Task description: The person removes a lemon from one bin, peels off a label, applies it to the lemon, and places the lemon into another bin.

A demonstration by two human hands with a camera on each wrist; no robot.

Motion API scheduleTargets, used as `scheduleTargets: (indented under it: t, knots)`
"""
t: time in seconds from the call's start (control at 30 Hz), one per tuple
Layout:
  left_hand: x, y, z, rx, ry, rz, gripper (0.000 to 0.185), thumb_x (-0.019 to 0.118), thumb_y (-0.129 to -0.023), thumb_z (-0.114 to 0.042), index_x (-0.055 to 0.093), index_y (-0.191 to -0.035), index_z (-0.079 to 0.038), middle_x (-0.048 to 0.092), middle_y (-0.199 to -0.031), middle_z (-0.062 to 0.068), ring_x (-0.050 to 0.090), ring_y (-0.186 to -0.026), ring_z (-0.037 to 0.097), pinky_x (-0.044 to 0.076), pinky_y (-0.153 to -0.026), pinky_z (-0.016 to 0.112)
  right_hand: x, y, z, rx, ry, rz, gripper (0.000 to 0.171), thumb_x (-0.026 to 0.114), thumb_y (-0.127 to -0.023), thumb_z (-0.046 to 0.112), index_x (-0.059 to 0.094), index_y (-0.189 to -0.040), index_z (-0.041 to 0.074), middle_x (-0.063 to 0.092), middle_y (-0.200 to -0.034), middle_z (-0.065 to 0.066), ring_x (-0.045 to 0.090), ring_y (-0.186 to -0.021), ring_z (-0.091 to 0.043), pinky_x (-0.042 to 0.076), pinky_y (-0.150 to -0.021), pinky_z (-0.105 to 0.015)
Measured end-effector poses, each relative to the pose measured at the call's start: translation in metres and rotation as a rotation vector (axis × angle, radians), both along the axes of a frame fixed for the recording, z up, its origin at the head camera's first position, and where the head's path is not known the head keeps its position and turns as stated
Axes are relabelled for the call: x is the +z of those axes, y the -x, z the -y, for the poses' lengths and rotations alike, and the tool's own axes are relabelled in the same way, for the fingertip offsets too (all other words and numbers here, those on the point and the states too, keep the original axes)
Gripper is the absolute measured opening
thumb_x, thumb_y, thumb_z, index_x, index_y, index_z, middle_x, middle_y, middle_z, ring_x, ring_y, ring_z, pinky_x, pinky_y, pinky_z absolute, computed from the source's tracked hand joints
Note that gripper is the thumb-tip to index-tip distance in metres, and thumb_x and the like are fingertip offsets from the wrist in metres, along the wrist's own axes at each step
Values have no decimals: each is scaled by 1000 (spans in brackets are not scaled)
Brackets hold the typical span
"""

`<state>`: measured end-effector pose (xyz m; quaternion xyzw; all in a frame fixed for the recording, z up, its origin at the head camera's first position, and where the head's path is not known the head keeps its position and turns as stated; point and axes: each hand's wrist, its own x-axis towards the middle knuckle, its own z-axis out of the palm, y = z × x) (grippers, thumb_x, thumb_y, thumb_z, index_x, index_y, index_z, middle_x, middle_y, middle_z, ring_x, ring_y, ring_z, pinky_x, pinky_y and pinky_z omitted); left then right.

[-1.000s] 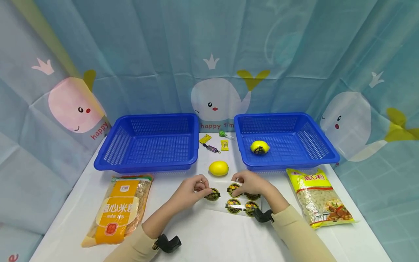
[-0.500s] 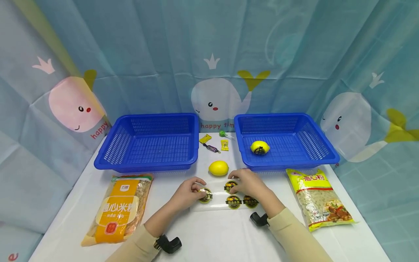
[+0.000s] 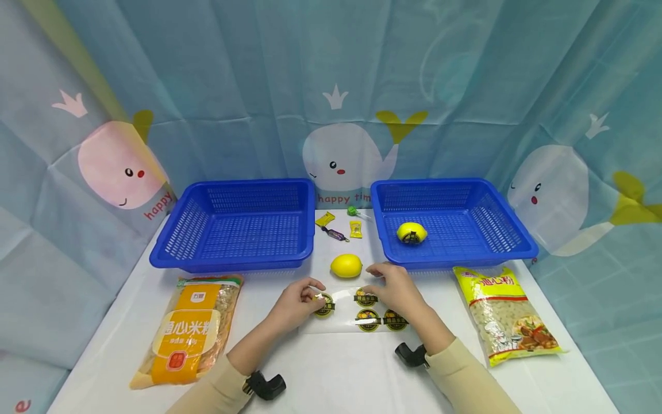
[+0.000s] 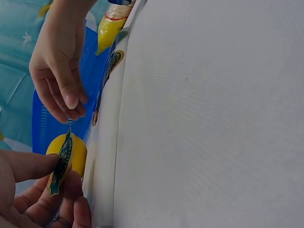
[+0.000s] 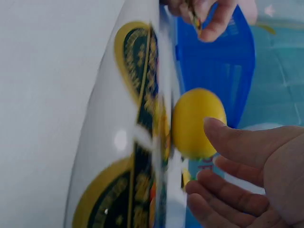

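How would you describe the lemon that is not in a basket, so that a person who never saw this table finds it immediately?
Find the two blue baskets at the back of the white table. In front of the gap between them, just beyond the sticker sheet, lies a plain lemon. Unlike the lemon in the right basket, it carries no dark round sticker.

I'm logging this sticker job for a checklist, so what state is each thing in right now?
left hand: pinches one peeled sticker
right hand: fingers relaxed, resting on the sticker sheet
sticker sheet: flat on the table, three stickers left on it
bare lemon: on the table, no sticker visible
labelled lemon: in the right basket, sticker on
left basket: empty
two pasta bags: lying flat, sealed
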<state>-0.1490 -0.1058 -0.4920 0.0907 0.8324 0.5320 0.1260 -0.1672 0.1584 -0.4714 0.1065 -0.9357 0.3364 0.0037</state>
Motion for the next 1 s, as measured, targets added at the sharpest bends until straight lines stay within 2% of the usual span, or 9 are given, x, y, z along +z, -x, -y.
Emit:
scheduleTargets:
  t: [0.23, 0.4, 0.47, 0.57, 0.63, 0.7, 0.9, 1.0]
  knots:
    - [7, -7, 0, 36, 32, -42, 25, 76, -88, -9, 68, -112, -8, 63, -79, -2, 53, -71, 14, 45, -61, 22, 5, 5, 14, -85, 58, 64, 67, 80, -86, 38, 57, -140, 5, 70, -123, -15, 69, -111, -31, 56, -96, -48]
    - [10, -4, 1, 59, 22, -55, 25, 75, -89, -7, 68, -113, -9, 64, -81, -2, 53, -73, 15, 45, -63, 22, -4, 17, 23, -111, 144, 150, 81, 76, -87, 51, 48, -149, 7, 64, -135, -13, 62, -122, -31, 52, -102, -51]
    - [10, -3, 1, 55, 13, -61, 26, 74, -89, -7, 67, -114, -9, 64, -83, -1, 52, -74, 15, 44, -63, 22, -9, 22, 27, -120, 157, 164, 82, 76, -86, 53, 49, -148, 7, 64, -133, -13, 62, -121, -30, 52, -101, -50]
    - [11, -4, 1, 60, 8, -62, 29, 74, -88, -6, 67, -115, -10, 62, -87, 0, 49, -74, 15, 41, -63, 23, -14, 27, 33, -130, 137, 159, 77, 76, -85, 53, 56, -141, 3, 67, -119, -12, 62, -107, -28, 54, -93, -46]
    - [12, -4, 1, 63, 5, -54, 28, 74, -87, -6, 67, -113, -11, 64, -89, 1, 51, -76, 15, 43, -65, 23, -17, 29, 36, -138, 124, 156, 73, 78, -84, 52, 60, -134, 3, 67, -110, -11, 61, -99, -26, 53, -88, -43]
    - [13, -5, 1, 66, 3, -45, 26, 74, -85, -5, 68, -110, -11, 66, -92, 1, 53, -79, 14, 45, -68, 23, -20, 29, 37, -144, 142, 163, 70, 80, -83, 51, 61, -130, 3, 67, -110, -11, 61, -99, -25, 54, -87, -42]
    - [15, -4, -2, 55, -26, -58, 10, 75, -88, -8, 72, -97, -10, 72, -93, 1, 59, -83, 13, 52, -74, 26, -18, 26, 36, -156, 363, 166, 64, 86, -80, 39, 57, -128, 9, 66, -127, -18, 67, -112, -31, 57, -95, -43]
    - [17, -3, -3, 30, -80, -58, 7, 74, -91, -13, 73, -97, -9, 72, -93, 3, 63, -83, 14, 57, -74, 29, -12, 22, 35, -106, 494, 181, 60, 84, -83, 32, 58, -133, 13, 63, -129, -17, 67, -109, -31, 60, -89, -42]
